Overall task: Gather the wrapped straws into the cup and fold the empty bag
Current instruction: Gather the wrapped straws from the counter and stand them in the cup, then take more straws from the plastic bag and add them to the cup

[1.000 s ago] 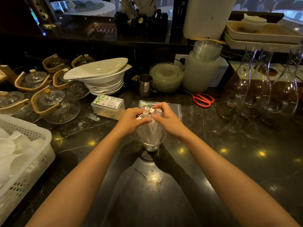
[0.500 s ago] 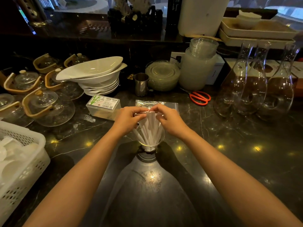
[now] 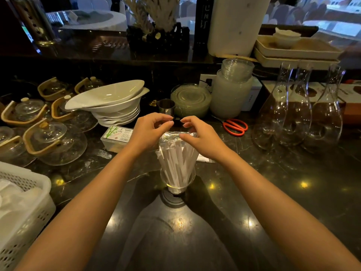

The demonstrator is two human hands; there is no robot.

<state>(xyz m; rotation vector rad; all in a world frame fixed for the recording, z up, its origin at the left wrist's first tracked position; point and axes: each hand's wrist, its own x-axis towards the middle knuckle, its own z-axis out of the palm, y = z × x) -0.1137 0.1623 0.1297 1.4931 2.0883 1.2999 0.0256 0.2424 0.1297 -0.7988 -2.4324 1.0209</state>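
Several white paper-wrapped straws (image 3: 175, 161) stand fanned out in a small clear glass cup (image 3: 177, 183) at the middle of the dark marble counter. The clear plastic bag (image 3: 178, 135) lies flat on the counter just behind the cup, and its shiny top edge shows between my hands. My left hand (image 3: 150, 130) and my right hand (image 3: 200, 136) hover just above the straw tips. Their fingers are loosely curled and almost meet over the bag. Neither hand holds anything.
A white perforated basket (image 3: 23, 212) sits near left, with glass teapots (image 3: 52, 141) behind it. Stacked white bowls (image 3: 109, 102), a toothpick box (image 3: 117, 136), a steel cup (image 3: 166, 107) and glass plates (image 3: 190, 99) stand behind. Red scissors (image 3: 235, 126) and glass carafes (image 3: 297, 114) are on the right.
Both hands have let go of the straw tops and risen slightly. The straws, bunched together before, now fan out loosely in the cup.
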